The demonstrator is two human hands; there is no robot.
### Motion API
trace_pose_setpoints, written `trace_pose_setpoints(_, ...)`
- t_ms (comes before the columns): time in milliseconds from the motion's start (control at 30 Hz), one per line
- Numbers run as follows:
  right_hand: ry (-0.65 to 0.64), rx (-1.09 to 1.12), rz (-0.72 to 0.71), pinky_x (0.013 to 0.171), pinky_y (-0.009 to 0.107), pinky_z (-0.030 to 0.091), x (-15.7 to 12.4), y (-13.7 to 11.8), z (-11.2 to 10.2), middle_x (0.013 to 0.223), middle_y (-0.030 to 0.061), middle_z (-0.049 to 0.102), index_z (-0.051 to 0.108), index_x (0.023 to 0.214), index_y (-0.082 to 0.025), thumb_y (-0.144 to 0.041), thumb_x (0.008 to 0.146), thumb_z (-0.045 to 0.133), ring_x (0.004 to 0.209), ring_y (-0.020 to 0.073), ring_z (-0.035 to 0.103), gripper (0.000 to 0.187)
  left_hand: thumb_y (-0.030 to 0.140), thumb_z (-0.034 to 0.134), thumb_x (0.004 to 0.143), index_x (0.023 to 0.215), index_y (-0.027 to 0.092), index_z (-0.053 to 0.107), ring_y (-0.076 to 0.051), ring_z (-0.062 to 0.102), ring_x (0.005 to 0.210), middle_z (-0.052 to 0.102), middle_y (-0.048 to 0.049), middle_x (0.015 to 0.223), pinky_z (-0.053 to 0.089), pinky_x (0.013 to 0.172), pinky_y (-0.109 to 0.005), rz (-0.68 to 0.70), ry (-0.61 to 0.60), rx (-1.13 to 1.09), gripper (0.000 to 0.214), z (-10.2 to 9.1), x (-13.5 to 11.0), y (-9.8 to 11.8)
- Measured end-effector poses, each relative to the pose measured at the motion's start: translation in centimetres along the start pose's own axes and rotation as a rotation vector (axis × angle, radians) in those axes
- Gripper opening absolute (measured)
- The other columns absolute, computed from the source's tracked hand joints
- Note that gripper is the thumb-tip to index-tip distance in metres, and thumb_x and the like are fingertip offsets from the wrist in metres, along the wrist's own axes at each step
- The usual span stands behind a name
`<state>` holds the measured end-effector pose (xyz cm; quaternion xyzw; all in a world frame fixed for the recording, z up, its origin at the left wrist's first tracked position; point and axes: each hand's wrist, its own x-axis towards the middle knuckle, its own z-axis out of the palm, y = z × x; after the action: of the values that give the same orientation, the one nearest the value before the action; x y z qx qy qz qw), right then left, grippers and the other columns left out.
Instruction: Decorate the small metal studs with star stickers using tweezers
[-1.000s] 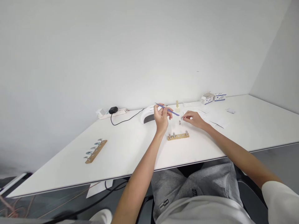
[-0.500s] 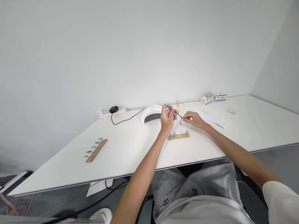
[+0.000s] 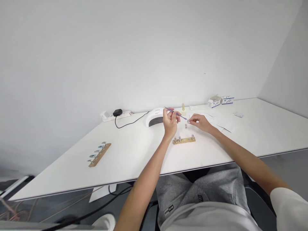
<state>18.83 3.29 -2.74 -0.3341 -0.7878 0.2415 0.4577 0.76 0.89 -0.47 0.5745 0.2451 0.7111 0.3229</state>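
Note:
My left hand is closed around a thin blue stick tool. Its slightly wider end points right, toward my other hand, with a small gap between. Pinched in the fingertips of my right hand is a small shiny silvery stand; whatever sits on it is too small to make out. A similar little stand is just below, on the table. Nearer to me lies a short wooden strip carrying several small stands, two at its left and one at its right end.
Behind my left hand is a white nail lamp, its cord running to a power strip. A second wooden strip with several discs lies far left. Papers and small boxes are at the right back.
My left hand has drawn a little to the left, taking the blue tool's tip away from the piece in my right hand. The right hand has barely moved.

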Motion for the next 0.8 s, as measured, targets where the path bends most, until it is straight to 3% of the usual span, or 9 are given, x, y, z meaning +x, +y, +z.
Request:
trace_pose_setpoints(533,-0.037,-0.047,-0.002,0.063,0.029,0.045,0.0,-0.2,0.2,0.076,0.0038,0.061,0.070,0.075,-0.019,-0.034,0.078,0.064,0.063,0.0126,0.054,0.016,0.042,0.054,0.087,0.093,0.022,0.038,-0.005,0.047,0.044,0.058,0.0034,0.068,0.036,0.045,-0.018,-0.014,-0.063,0.014,0.027,0.4,-0.4,-0.2)
trace_pose_setpoints(800,-0.016,-0.013,0.017,0.064,0.029,0.047,0.1,1.0,0.0,0.080,0.0038,0.061,0.068,0.076,-0.019,-0.037,0.078,0.065,0.065,0.0126,0.056,0.019,0.042,0.053,0.087,0.093,0.022,0.037,-0.005,0.048,0.046,0.058,0.0034,0.070,0.039,0.047,-0.019,0.009,0.006,0.047,0.026,0.0,-0.1,-0.3)
